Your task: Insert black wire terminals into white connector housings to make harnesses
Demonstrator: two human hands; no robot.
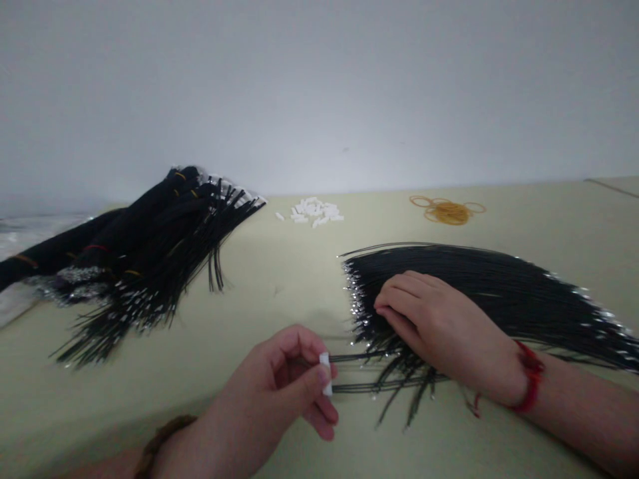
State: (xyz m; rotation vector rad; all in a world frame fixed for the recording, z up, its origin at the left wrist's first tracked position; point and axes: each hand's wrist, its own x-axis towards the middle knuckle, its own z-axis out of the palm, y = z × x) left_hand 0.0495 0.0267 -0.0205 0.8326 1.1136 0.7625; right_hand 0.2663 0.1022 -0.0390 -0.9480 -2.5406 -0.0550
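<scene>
Over on the left of the counter (pixel 279 266), the bundled wires (pixel 170 226) lie heaped, their far end close to the wall (pixel 319 86), with plastic wrapping (pixel 30 229) by their left end. A pile of connectors (pixel 313 209) sits at the far middle, just right of the bundles' far end. Farther right, also toward the back, lie rubber bands (pixel 449 212). Nearer than those, loose wires (pixel 479 286) spread across the right side, the right hand (pixel 434 319) over their left part. At near middle, the left hand (pixel 269 392) has a single connector (pixel 324 360) between its fingers; strands (pixel 354 388) run from it rightward.
</scene>
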